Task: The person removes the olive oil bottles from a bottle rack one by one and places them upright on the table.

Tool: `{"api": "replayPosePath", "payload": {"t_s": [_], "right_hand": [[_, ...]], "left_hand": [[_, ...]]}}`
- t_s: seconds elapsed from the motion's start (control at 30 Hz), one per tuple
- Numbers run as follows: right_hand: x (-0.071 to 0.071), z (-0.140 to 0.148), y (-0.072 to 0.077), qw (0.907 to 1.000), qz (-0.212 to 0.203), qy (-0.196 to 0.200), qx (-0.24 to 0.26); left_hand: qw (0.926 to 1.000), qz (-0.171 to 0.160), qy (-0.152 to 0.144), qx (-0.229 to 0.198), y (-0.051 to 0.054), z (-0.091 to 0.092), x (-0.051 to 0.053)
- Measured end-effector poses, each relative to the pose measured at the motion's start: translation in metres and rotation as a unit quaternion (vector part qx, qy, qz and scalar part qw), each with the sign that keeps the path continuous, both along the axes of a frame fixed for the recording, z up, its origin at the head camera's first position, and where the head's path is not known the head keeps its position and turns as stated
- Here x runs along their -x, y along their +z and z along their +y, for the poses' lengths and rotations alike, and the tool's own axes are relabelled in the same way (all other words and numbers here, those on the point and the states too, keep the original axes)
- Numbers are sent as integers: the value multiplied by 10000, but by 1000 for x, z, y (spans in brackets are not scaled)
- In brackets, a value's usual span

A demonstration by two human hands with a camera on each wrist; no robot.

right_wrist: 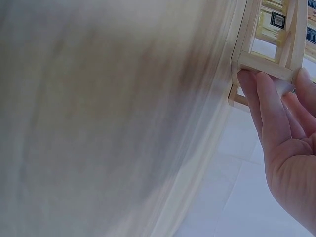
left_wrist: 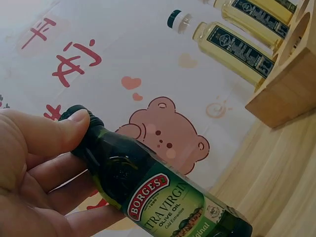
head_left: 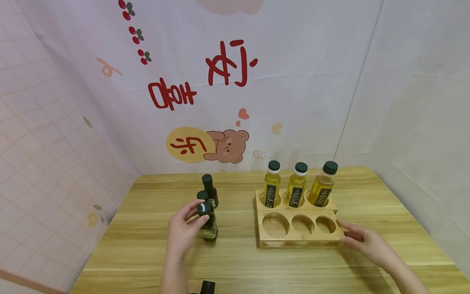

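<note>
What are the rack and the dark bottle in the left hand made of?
The rack looks like smooth, satin wood, maybe bamboo, from its even tan colour. The dark bottle seems glossy green glass, judging by its highlights and deep tint, though plastic is possible.

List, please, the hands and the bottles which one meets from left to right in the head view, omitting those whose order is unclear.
Left hand, dark bottle it holds, leftmost clear bottle, middle clear bottle, rightmost clear bottle, right hand.
</note>
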State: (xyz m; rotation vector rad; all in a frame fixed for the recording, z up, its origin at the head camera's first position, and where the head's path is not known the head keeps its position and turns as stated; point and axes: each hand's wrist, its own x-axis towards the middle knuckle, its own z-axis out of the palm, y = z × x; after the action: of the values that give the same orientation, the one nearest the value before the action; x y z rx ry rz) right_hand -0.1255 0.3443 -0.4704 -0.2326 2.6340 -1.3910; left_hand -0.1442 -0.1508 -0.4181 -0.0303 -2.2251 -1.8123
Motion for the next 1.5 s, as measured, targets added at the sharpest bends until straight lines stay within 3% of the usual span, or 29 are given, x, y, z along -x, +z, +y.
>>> {"api": "replayPosePath", "payload": {"t_s": [0.37, 0.77, 1.3, 1.5], "right_hand": [[0, -1, -1, 9998, 66, -114, -122], [-1, -2, 2, 10000, 47, 35, -2], [-1, -2, 0, 9997, 255, 7, -40], [-1, -1, -1, 9997, 228, 0, -26]], "left_hand": [[9994, -294, 130, 124, -2, -15, -1], [9979, -618, 90, 174, -2, -27, -4], [9965, -819, 58, 175, -5, -26, -3], [9963, -851, -84, 51, -3, -24, -5]]}}
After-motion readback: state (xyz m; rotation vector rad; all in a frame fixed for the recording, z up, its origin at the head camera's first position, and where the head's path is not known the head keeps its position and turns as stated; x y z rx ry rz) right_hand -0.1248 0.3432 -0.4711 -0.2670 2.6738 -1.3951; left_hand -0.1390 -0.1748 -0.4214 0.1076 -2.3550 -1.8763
